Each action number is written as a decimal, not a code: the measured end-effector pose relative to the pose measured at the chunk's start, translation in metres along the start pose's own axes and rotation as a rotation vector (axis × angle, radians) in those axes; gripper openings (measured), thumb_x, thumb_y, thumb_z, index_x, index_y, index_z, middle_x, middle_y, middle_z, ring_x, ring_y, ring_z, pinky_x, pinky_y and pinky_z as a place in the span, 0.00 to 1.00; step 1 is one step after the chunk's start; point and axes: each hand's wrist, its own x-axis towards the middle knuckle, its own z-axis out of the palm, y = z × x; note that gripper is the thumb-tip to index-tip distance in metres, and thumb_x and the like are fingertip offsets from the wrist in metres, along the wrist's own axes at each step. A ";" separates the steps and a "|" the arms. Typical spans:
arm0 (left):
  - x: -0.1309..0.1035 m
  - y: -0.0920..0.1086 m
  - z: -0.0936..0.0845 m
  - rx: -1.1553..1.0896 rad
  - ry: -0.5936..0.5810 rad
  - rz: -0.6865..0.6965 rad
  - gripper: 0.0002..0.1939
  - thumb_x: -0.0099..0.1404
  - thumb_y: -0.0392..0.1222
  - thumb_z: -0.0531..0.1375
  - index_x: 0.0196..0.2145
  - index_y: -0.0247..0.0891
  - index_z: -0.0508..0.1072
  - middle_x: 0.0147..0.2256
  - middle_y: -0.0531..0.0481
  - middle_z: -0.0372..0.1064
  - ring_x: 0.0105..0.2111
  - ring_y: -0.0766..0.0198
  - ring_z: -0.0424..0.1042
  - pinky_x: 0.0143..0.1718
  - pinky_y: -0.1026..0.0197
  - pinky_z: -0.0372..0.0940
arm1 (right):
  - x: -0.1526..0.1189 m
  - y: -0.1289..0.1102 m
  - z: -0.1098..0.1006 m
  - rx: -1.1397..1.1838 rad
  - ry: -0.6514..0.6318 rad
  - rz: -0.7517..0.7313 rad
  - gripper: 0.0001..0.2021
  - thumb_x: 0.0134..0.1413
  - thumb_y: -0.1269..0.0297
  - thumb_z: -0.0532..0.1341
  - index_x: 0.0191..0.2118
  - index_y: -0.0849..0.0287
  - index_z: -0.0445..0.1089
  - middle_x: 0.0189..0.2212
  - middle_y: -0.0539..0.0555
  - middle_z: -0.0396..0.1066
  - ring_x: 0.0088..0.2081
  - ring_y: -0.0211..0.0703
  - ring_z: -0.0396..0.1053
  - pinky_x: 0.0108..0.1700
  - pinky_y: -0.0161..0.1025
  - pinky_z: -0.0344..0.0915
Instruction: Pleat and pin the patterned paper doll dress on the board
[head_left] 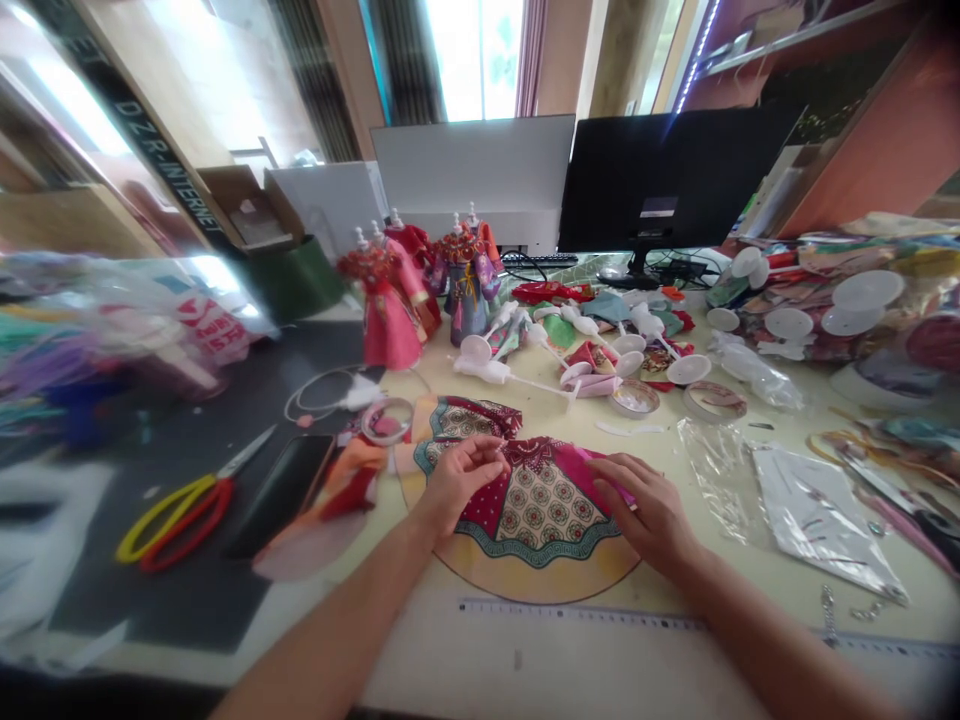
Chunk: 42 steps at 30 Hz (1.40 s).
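Observation:
A patterned fabric piece (pixel 547 500), maroon and cream with a teal scalloped border and a pale yellow lower part, lies spread on the table. It has a wide, curved lower edge. At its upper left, my left hand (pixel 457 480) is closed in a pinch at the cloth's top edge. A tiny pale spot shows at those fingertips, too small to name. My right hand (pixel 649 505) rests on the magenta right side of the cloth with its fingers stretched out. Just below the fabric lies a clear ruler (pixel 570 613).
Scissors (pixel 184 510) and a dark phone (pixel 289 490) lie left. Small dresses (pixel 390 310) on stands, white stands (pixel 487 365) and tape rolls (pixel 386 420) sit behind. Clear bags (pixel 817 515) and chains (pixel 828 610) are right. Monitors (pixel 667 185) stand at the back.

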 end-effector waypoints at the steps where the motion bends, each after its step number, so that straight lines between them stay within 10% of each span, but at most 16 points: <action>1: -0.001 0.000 0.001 -0.003 -0.013 -0.007 0.14 0.53 0.37 0.64 0.39 0.35 0.71 0.30 0.52 0.69 0.31 0.69 0.68 0.36 0.67 0.62 | 0.002 -0.003 -0.002 0.028 0.013 0.016 0.10 0.59 0.66 0.52 0.43 0.57 0.67 0.34 0.56 0.71 0.36 0.44 0.69 0.37 0.41 0.66; 14: -0.006 -0.005 0.008 0.005 -0.064 -0.085 0.11 0.55 0.42 0.63 0.35 0.34 0.72 0.30 0.48 0.72 0.32 0.66 0.70 0.38 0.63 0.63 | 0.008 -0.036 0.002 0.590 0.005 0.261 0.08 0.60 0.68 0.53 0.43 0.56 0.66 0.32 0.53 0.69 0.32 0.39 0.69 0.31 0.35 0.69; 32: -0.024 -0.005 0.035 0.213 -0.303 -0.099 0.09 0.58 0.41 0.62 0.34 0.35 0.77 0.28 0.48 0.70 0.30 0.65 0.67 0.33 0.64 0.62 | -0.003 -0.034 0.021 0.119 -0.044 -0.121 0.10 0.55 0.74 0.55 0.43 0.60 0.65 0.29 0.53 0.68 0.32 0.40 0.64 0.43 0.45 0.66; 42: -0.028 -0.003 0.041 -0.032 -0.243 -0.310 0.11 0.52 0.40 0.66 0.36 0.38 0.78 0.28 0.49 0.73 0.30 0.67 0.69 0.36 0.65 0.63 | -0.002 -0.034 0.018 0.010 0.007 -0.199 0.09 0.53 0.76 0.55 0.39 0.60 0.66 0.26 0.52 0.64 0.29 0.39 0.63 0.39 0.44 0.67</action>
